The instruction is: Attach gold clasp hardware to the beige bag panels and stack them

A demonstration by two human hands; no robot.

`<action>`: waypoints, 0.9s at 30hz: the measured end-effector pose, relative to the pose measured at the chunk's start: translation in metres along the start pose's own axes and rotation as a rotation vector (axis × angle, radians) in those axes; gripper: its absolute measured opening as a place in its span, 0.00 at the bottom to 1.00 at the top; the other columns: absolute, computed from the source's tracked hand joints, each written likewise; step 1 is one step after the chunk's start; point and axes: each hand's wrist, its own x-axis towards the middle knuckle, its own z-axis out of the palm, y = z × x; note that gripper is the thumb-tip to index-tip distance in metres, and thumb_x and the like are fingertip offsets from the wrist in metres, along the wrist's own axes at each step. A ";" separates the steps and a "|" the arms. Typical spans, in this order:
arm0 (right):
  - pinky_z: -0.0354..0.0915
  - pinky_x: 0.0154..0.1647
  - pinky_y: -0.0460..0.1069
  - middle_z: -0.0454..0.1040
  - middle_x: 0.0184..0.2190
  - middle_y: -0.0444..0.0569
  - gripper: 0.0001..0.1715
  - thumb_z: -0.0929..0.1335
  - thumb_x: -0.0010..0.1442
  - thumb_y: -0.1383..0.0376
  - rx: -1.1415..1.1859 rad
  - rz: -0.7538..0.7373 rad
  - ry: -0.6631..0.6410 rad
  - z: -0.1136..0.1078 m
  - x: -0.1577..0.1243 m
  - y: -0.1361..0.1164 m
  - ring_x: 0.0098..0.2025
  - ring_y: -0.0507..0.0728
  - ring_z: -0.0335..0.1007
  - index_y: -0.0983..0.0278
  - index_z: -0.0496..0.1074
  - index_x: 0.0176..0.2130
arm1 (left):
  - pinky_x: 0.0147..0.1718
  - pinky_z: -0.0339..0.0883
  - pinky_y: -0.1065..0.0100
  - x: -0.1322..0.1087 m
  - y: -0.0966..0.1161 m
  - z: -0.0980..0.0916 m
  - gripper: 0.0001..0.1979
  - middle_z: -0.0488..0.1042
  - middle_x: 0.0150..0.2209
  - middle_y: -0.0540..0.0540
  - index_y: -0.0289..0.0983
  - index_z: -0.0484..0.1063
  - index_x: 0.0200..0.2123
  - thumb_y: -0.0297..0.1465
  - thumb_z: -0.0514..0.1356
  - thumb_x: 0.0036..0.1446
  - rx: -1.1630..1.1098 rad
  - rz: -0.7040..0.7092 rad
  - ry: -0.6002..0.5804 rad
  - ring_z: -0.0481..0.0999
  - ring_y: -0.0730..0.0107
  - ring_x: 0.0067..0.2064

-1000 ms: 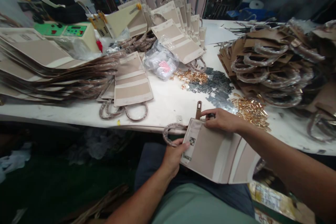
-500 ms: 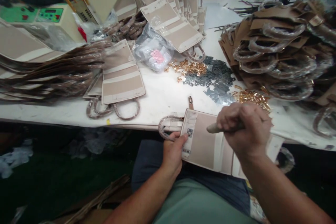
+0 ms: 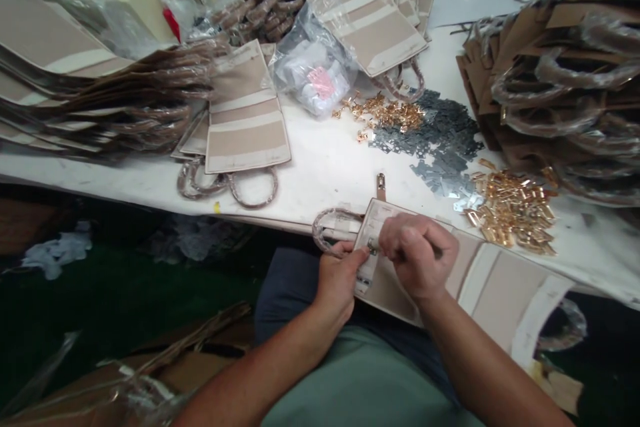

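Head view: a beige bag panel point(image 3: 505, 283) lies at the near edge of the bench point(image 3: 320, 177), its wrapped handle point(image 3: 320, 227) to the left. The left hand point(image 3: 340, 280) grips the panel's left edge, thumb beside a small metal plate point(image 3: 373, 246). The right hand point(image 3: 420, 257) is closed in a fist over the panel, just right of the plate; the fingers hide its contents. A strap point(image 3: 381, 188) projects from the panel's far edge. Gold fittings point(image 3: 517, 210) are heaped farther right, near grey plates point(image 3: 435, 133).
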 end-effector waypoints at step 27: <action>0.53 0.24 0.48 0.60 0.17 0.41 0.27 0.69 0.67 0.58 -0.480 0.176 -0.465 0.026 0.028 -0.011 0.22 0.51 0.55 0.61 0.62 0.19 | 0.24 0.59 0.70 0.006 -0.005 -0.015 0.17 0.74 0.20 0.48 0.34 0.75 0.19 0.39 0.76 0.40 0.067 0.095 -0.202 0.68 0.72 0.22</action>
